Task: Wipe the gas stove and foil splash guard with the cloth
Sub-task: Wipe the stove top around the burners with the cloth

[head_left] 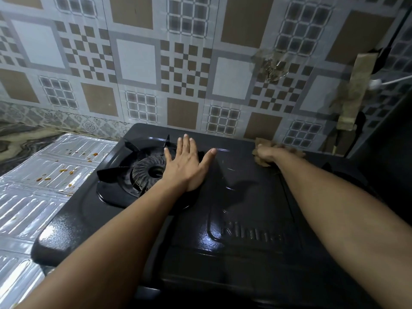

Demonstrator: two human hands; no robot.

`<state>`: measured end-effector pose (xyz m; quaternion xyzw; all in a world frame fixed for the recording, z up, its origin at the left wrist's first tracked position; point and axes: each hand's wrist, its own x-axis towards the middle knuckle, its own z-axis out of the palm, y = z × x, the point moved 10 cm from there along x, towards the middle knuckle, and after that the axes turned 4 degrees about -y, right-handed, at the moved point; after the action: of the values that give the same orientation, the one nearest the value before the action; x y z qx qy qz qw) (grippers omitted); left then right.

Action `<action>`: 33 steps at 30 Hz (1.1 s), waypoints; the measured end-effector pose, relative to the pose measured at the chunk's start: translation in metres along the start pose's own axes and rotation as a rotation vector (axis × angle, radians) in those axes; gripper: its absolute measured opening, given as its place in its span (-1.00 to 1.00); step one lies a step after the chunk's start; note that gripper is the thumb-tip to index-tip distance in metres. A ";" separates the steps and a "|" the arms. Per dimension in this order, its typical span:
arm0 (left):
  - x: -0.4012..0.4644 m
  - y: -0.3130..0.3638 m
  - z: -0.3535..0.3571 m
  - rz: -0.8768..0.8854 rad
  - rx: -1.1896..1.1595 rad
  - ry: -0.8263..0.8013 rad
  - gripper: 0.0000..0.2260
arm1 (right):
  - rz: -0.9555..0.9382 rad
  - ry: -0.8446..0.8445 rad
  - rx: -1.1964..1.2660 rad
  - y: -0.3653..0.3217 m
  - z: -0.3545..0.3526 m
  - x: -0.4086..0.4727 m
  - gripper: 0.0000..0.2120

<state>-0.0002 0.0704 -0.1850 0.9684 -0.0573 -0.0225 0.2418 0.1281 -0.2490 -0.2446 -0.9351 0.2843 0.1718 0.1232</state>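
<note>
A glossy black gas stove (234,219) fills the middle of the view, its left burner (147,172) ringed by a black pan support. My left hand (186,162) lies flat with straight fingers on the stove top, just right of that burner. My right hand (267,153) grips a crumpled brown cloth (262,142) against the stove's far right edge, close to the wall. A silver foil splash guard (44,186) lies flat to the left of the stove, spotted with orange food bits.
A patterned tiled wall (178,63) rises right behind the stove. Brown tape strips (354,85) and a white cord hang on it at the right. A marbled countertop (20,139) shows at the far left behind the foil. Dark shapes stand at the right edge.
</note>
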 end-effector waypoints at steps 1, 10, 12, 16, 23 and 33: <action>0.000 0.000 -0.001 0.003 -0.008 0.009 -0.19 | -0.053 0.012 -0.065 -0.022 0.004 -0.037 -0.04; 0.001 -0.008 -0.005 0.000 -0.019 0.073 -0.22 | -0.757 -0.102 -0.302 -0.186 0.056 -0.148 -0.33; 0.003 -0.008 -0.004 -0.013 -0.022 0.059 -0.22 | -0.771 -0.073 -0.317 -0.181 0.048 -0.147 -0.34; 0.003 -0.006 0.001 -0.032 0.011 0.034 -0.21 | -0.564 -0.013 -0.199 -0.131 0.029 -0.115 -0.37; 0.003 -0.006 0.002 -0.036 0.039 0.015 -0.18 | 0.079 0.008 0.043 0.018 -0.001 -0.028 -0.15; 0.006 -0.007 0.001 -0.034 0.012 -0.005 -0.22 | -0.771 0.037 -0.307 -0.072 0.070 -0.236 -0.37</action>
<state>0.0061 0.0754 -0.1892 0.9706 -0.0416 -0.0286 0.2355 -0.0321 -0.0518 -0.2061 -0.9836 -0.1134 0.1366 0.0324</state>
